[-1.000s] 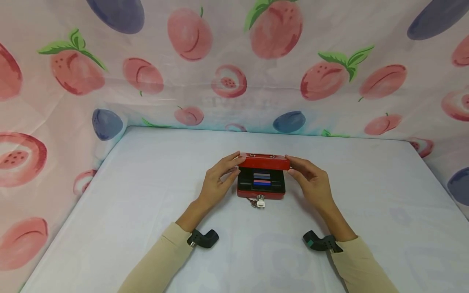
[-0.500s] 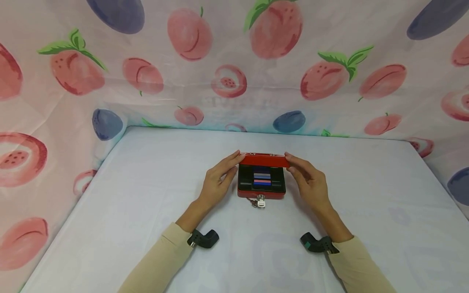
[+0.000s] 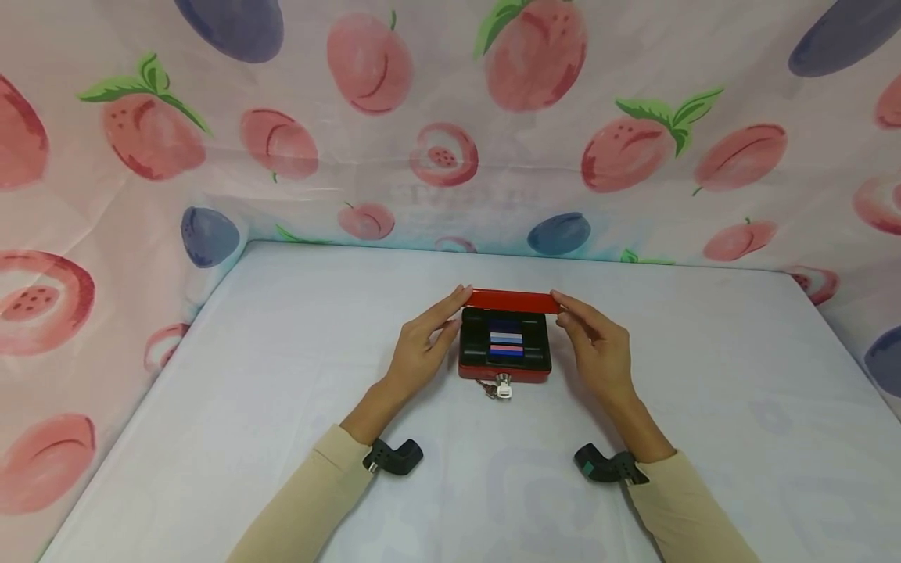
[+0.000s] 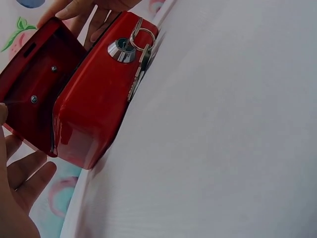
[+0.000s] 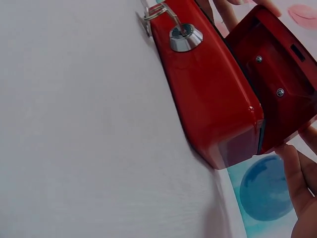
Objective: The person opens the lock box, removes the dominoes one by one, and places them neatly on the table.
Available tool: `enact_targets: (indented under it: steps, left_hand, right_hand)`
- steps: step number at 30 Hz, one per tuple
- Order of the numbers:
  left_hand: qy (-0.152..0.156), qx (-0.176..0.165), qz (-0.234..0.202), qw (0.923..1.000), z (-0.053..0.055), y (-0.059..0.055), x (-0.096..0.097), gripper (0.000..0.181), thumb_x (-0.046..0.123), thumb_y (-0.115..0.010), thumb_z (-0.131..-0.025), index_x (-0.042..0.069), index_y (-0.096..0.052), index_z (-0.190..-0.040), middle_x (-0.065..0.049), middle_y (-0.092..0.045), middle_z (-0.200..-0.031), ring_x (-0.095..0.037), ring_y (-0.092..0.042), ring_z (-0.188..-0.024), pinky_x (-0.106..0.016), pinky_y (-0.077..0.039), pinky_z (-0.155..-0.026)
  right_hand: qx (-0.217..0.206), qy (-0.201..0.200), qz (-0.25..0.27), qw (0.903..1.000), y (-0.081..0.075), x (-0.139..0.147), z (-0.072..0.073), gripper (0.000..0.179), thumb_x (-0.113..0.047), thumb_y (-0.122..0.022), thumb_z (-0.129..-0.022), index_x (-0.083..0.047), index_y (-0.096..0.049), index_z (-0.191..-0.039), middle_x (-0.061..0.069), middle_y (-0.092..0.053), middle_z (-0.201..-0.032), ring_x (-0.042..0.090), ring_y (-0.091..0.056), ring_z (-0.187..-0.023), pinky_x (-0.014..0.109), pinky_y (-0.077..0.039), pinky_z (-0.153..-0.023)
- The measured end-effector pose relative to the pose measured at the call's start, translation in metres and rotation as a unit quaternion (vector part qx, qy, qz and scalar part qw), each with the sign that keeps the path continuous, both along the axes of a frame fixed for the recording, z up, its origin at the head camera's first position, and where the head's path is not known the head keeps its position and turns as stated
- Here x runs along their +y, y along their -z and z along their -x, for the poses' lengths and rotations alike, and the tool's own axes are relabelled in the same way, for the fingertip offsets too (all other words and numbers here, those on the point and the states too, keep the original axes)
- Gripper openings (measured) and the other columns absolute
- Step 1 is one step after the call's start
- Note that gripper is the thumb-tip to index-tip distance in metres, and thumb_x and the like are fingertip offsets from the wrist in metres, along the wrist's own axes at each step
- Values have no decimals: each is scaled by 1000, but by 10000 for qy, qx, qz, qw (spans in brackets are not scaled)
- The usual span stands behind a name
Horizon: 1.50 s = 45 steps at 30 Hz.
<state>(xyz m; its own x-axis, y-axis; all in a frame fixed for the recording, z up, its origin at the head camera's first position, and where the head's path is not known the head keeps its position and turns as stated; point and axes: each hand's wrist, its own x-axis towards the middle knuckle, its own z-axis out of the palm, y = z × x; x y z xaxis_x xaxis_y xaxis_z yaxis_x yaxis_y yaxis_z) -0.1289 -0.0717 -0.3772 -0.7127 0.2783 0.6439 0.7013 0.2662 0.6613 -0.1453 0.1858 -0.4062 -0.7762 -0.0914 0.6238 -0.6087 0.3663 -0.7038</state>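
A small red cash box (image 3: 472, 373) sits on the white table with its lid (image 3: 512, 302) raised. My left hand (image 3: 420, 340) holds the lid's left end by the fingertips, thumb lower beside the box. At the right end, my right hand (image 3: 605, 356) grips the lid's corner between fingers and thumb. Inside is a black tray (image 3: 475, 344) with pink, blue and white striped pieces (image 3: 506, 350) in its middle. Keys (image 3: 503, 389) on a ring hang from the round silver lock (image 4: 122, 50) in front. Both wrist views show the lid's red inside with two screws (image 5: 280, 92).
White cloth covers the table (image 3: 338, 305) on all sides of the box. A fruit-patterned sheet (image 3: 450, 86) hangs behind and along the sides. Each wrist wears a black camera mount (image 3: 397, 457).
The lid has swung further up and back, both hands moving with it, so its top handle no longer shows and more of the tray is uncovered. The box's base stays in place.
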Motion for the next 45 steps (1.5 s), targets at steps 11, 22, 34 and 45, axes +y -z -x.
enact_targets:
  steps: [11,22,34,45]
  left_hand:
    - [-212,23,412,9989,25,23,-3,55,3,-52,-88,19,-36,-138,6,-39,-136,-11,-42,-119,-30,-37,-96]
    - [-415,-235,515,9975,31,18,2,55,9,-51,-90,26,-32,-139,11,-38,-136,-10,-46,-115,-29,-38,-95]
    - [-507,-569,541,9956,35,19,5,55,22,-49,-92,32,-24,-141,12,-36,-137,-15,-50,-111,-30,-45,-87]
    - [-803,-674,701,9920,38,11,6,54,23,-49,-92,34,-27,-140,7,-44,-132,-13,-56,-103,-28,-47,-82]
  right_hand:
    - [-128,381,-58,9992,-16,-4,2,34,-8,-57,-87,-20,-60,-118,0,-61,-111,14,-60,-85,20,-47,-79]
    - [-405,564,240,9973,-8,-2,17,32,-19,-56,-89,-20,-58,-120,3,-60,-114,16,-60,-94,25,-49,-79]
    - [-49,1079,-402,9933,35,16,61,36,-30,-55,-88,-36,-53,-123,-18,-59,-110,1,-62,-80,21,-51,-59]
    - [67,563,-349,9978,22,14,53,38,-21,-56,-88,-27,-53,-125,-6,-59,-115,11,-63,-87,19,-51,-63]
